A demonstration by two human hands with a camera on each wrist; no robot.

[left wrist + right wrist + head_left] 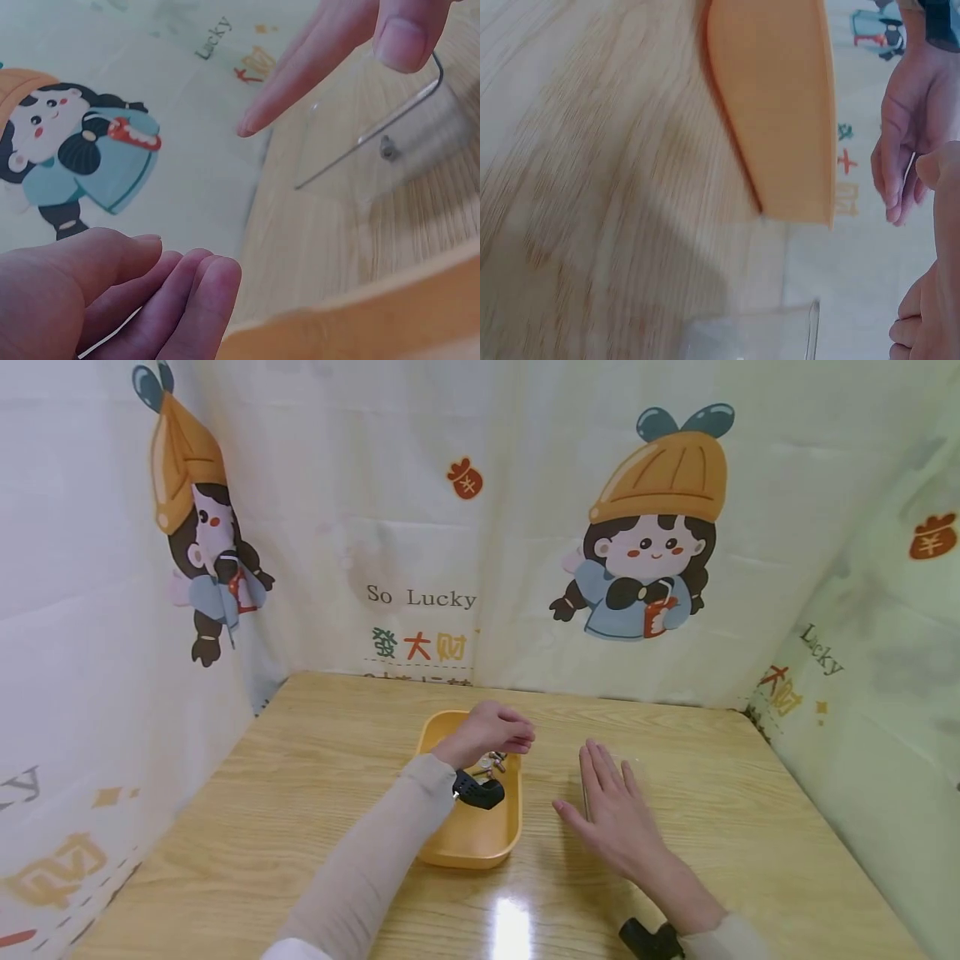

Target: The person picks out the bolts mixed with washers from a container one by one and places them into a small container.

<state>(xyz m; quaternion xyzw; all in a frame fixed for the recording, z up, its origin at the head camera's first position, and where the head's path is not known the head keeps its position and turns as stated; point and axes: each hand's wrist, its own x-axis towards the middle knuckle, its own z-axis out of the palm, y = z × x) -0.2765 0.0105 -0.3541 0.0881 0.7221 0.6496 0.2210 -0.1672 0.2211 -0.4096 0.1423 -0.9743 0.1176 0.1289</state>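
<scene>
My left hand (491, 727) is over the far part of an orange tray (471, 860), fingers loosely bent and nothing visible in them. Several small metal pieces (491, 765), some like screws, lie in the tray, partly hidden by that hand and its wrist camera. To the right, my right hand (618, 814) stretches out with straight fingers over a clear see-through container (765, 334). Whether it touches the rim I cannot tell. A small grey metal piece (388, 148) shows through the container in the left wrist view.
Everything stands on a wood-grain table (322, 752). Printed cloth (517, 552) with cartoon figures hangs behind the table and along both sides. A black wrist camera (480, 792) on the left arm hangs over the tray.
</scene>
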